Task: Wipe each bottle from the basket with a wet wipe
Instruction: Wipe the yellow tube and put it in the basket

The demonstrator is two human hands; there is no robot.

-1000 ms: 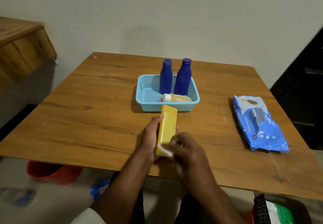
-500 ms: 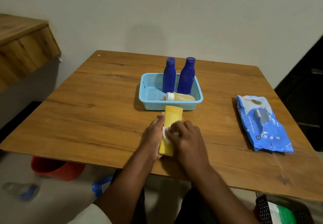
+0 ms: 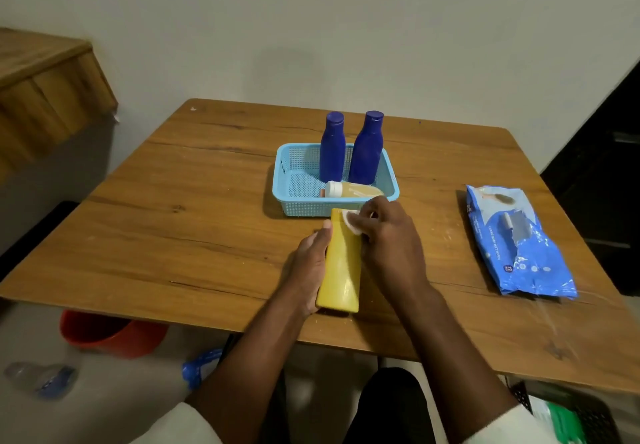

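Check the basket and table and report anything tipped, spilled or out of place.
One small bottle with a white cap lies on its side in the blue basket, while both dark blue bottles stand upright. No spill shows on the table.

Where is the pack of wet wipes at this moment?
In the head view, the wet wipes pack lies flat on the right side of the table, apart from the basket and both hands.
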